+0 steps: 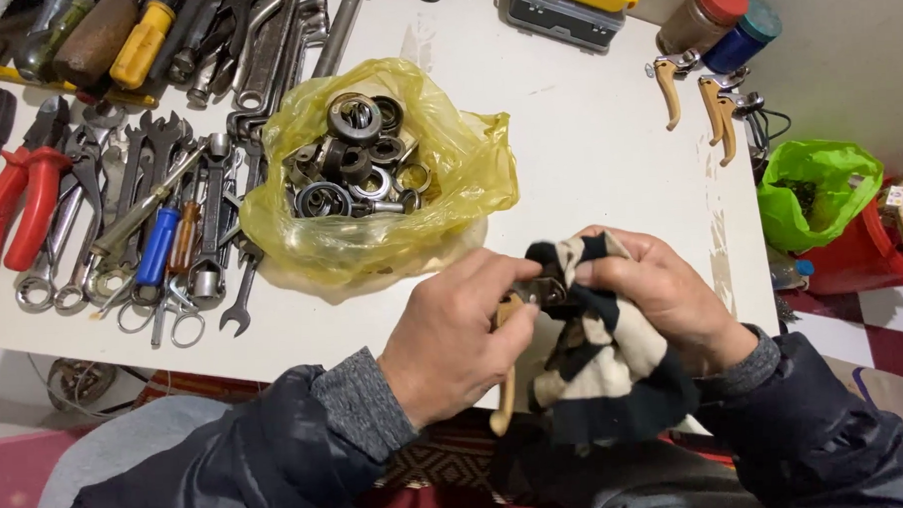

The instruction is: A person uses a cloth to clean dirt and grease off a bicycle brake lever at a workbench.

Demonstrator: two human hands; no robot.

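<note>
Both hands' fingers grip a brake lever [504, 377] and rag [600, 364] over the cluttered white table [588, 149].

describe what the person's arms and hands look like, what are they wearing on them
Both hands, the left hand and the right hand, are bare: no gloves, and no rings or watch that I can see. Each arm wears a dark navy, slightly shiny padded jacket sleeve. A grey knitted cuff from an under-layer sticks out at each wrist.
</note>
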